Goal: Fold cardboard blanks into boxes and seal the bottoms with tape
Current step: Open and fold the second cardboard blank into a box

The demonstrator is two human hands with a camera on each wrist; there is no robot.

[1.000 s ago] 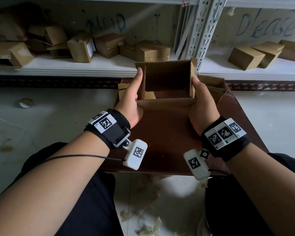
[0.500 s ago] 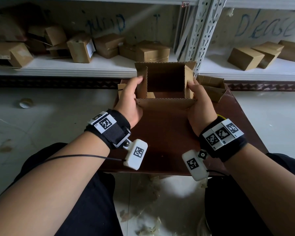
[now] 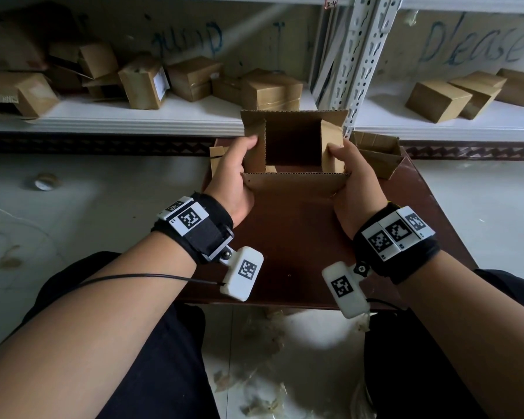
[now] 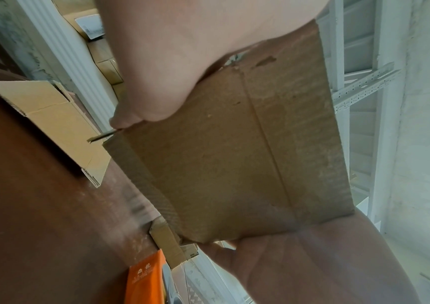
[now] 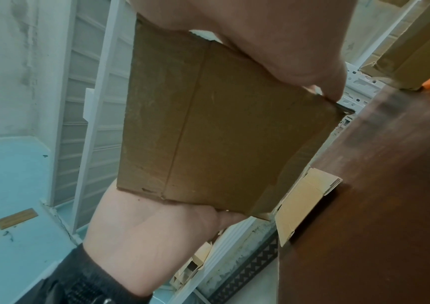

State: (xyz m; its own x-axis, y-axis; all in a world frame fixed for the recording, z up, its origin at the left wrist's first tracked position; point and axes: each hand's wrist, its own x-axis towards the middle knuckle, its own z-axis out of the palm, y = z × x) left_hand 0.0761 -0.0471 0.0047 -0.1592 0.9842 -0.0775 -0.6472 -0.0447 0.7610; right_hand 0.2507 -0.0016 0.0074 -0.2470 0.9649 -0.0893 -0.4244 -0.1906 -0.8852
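1. An open brown cardboard box point(image 3: 294, 146) is held in the air between the two hands, above the far part of the dark reddish-brown worktop point(image 3: 300, 237), with its open end toward the person.
2. The left hand point(image 3: 235, 176) grips the left side of the box; its thumb presses the left side flap inward.
3. The right hand point(image 3: 353, 179) grips the right side in the same way, with its thumb on the right side flap.
4. The near flap lies flat toward the person, between both palms, and the far flap stands up.
5. A flat pale cardboard blank point(image 4: 52, 123) lies on the worktop beyond the left hand.
6. Another open cardboard piece point(image 3: 378, 155) lies just beyond the right hand.
7. An orange object point(image 4: 146, 283) lies on the worktop under the right hand.
8. Small closed brown cardboard boxes point(image 3: 194, 80) lie on the white shelf point(image 3: 133, 116) beyond both hands.
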